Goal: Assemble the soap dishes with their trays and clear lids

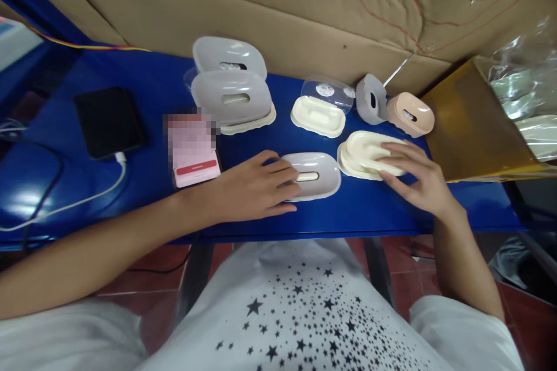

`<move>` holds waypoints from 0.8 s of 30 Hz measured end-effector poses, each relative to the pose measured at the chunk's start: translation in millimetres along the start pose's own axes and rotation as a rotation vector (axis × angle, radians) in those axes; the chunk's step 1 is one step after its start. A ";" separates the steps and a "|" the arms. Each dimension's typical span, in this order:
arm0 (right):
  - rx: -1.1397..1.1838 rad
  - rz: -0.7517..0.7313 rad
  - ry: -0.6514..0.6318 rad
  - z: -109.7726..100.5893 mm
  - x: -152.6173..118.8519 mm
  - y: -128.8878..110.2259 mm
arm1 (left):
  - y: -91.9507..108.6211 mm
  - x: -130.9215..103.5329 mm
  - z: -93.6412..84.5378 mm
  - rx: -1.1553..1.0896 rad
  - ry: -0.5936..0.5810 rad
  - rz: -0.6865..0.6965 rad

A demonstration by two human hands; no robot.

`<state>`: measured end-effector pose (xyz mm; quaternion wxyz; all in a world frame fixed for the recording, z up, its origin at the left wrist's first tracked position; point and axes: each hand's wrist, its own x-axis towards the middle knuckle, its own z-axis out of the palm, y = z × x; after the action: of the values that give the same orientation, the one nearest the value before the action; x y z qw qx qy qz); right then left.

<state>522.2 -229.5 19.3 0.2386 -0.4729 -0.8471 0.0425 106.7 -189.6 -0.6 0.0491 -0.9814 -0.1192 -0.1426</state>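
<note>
**A:** Surface and backdrop?

**B:** Blue table (pixel 152 87), brown cardboard sheeting (pixel 304 6) behind it.

**A:** Left hand?

**B:** Left hand (pixel 256 188), palm down, fingers laid flat on the left end of a grey slotted lid (pixel 319 174) at the near edge of the table. Touching, not clenched round it.

**A:** Right hand?

**B:** Right hand (pixel 420 179), fingers spread loosely over a stack of cream trays (pixel 361 153), just right of the grey lid. Resting on top; no closed grasp.

**A:** Further items?

**B:** Behind, centre: cream tray (pixel 317 117) with a clear cover (pixel 328 91) against it. To its right: grey lid standing on edge (pixel 369 99), touching a peach lid (pixel 411 115). Back left: two large grey lids (pixel 230 78) stacked over a cream base. Far left: black phone (pixel 108 122) with white cable (pixel 87 194); a pink box (pixel 194 153), partly blurred. Far right: amber sheet (pixel 474 122), clear plastic bags (pixel 526 87).
</note>
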 end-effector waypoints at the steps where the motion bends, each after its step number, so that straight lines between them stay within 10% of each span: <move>1: 0.008 0.017 -0.020 2.8 -7.6 1.1 | -3.7 -1.3 -0.7 0.027 -0.005 -0.016; 24: -0.035 0.155 0.024 3.4 -4.5 52.1 | -23.7 -5.2 -0.1 0.042 -0.020 -0.112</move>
<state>563.4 -204.0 -0.9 0.2363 -0.5418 -0.8056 0.0403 95.9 -167.8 -0.6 0.0605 -0.9732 -0.1775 -0.1330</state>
